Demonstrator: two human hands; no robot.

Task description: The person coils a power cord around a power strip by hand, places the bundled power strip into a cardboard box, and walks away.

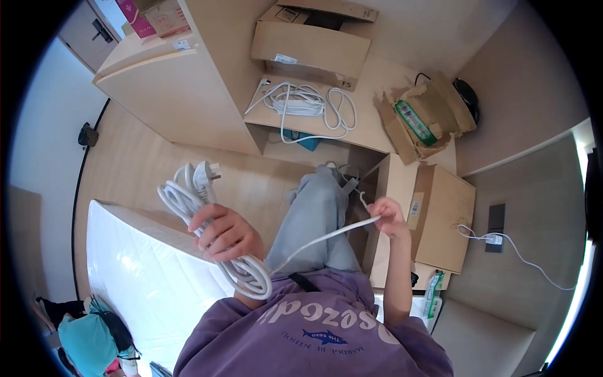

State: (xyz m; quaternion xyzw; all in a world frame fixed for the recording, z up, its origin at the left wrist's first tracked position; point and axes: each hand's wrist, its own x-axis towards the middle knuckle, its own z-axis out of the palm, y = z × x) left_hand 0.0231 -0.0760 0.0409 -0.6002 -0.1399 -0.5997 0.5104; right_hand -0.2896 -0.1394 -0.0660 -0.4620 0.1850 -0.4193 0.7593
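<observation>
**Cord (326,237) held between both hands**

Left hand (225,234): closed around the coil (181,201). Plug (202,176) lies just beyond the fingers. The coil's long axis slopes from there toward the torso; this hand is nearer. Free run extends rightward. Right hand (389,217): fingers pinch that run. Cord: white, looped, smooth.

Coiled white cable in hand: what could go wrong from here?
Snag: a strand runs from the coiled white cable in the left hand across the legs to the right hand; it could catch on them.
Knock: the plug juts out past the left hand, so its pins may hit something.
Slide: the second white cable has a loop over the shelf edge; a tug might pull it down.
</observation>
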